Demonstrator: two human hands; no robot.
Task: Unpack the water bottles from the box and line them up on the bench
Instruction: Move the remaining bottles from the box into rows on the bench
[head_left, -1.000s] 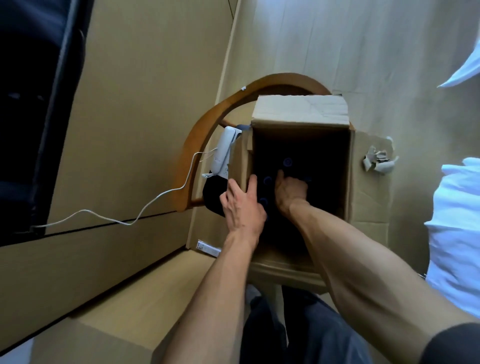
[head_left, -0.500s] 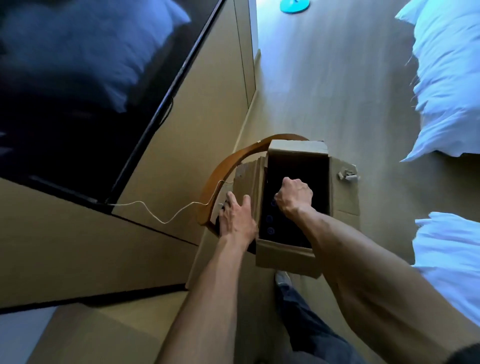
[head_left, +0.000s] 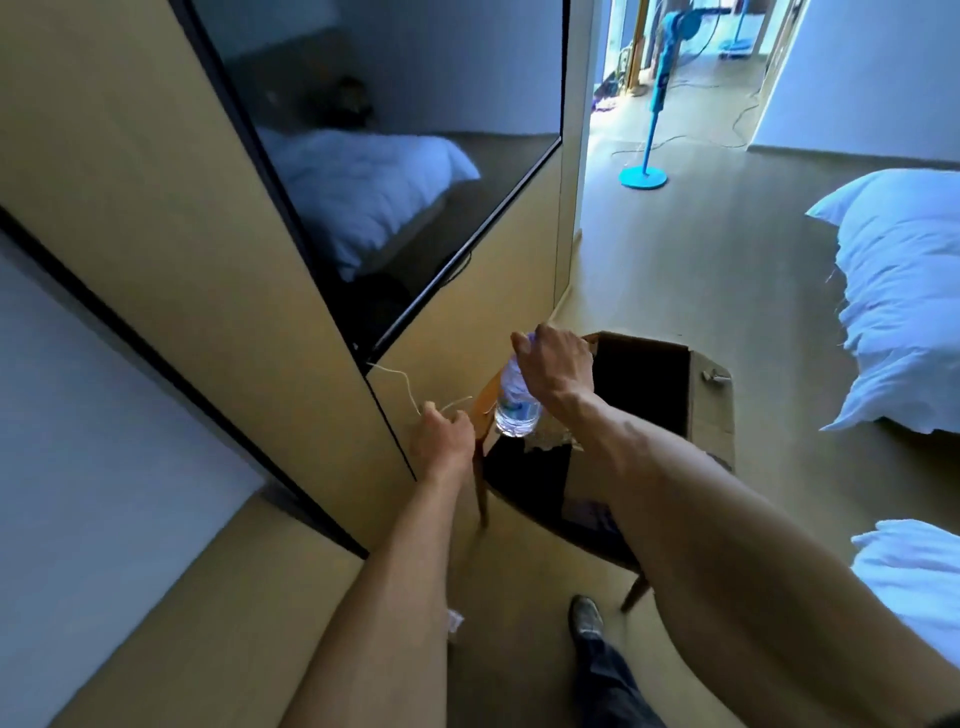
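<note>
Currently right hand grips the clear plastic water bottle by its cap end, body hanging below the fingers, just left of the open brown cardboard box. Looks full, so probably heavy; thin walls likely flex and slip, so neck grip seems safest. Left hand, lower left of the bottle, is loosely curled and holds nothing that I can make out. Cap hidden under fingers; box interior too dark to count bottles; bench not clearly identifiable.
</note>
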